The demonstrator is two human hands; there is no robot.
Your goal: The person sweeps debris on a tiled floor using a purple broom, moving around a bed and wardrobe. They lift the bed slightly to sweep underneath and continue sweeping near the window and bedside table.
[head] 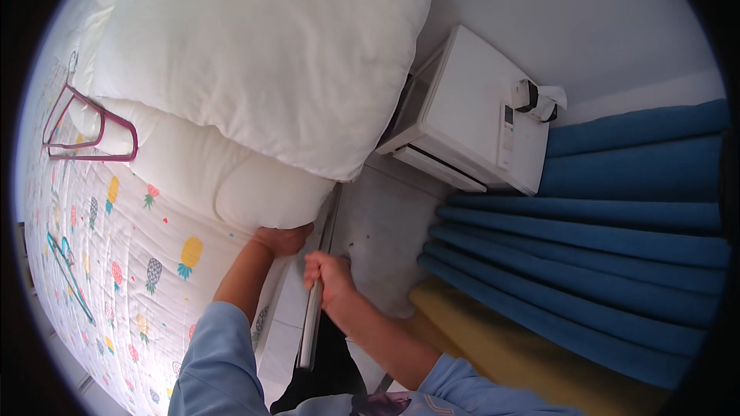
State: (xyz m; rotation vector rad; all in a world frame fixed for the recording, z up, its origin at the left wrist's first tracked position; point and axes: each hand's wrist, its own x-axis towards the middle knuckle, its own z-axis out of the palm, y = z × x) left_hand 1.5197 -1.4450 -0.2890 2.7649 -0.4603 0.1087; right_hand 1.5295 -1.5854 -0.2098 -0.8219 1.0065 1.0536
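A pineapple-patterned sheet (217,277) covers the bed at the left, with a folded white quilt (272,193) and a large white pillow (266,58) on it. My left hand (284,240) presses at the mattress side, under the edge of the quilt; its fingers are partly hidden. Beside it, to the right, my right hand (326,277) is closed around the metal rail (310,323) that runs along the bed's side.
A white bedside cabinet (462,104) holds a remote control (506,138) and a tissue pack (537,101). Blue curtains (578,242) hang at the right over a yellowish surface (480,346). Magenta hangers (92,157) and a teal hanger (72,280) lie on the bed.
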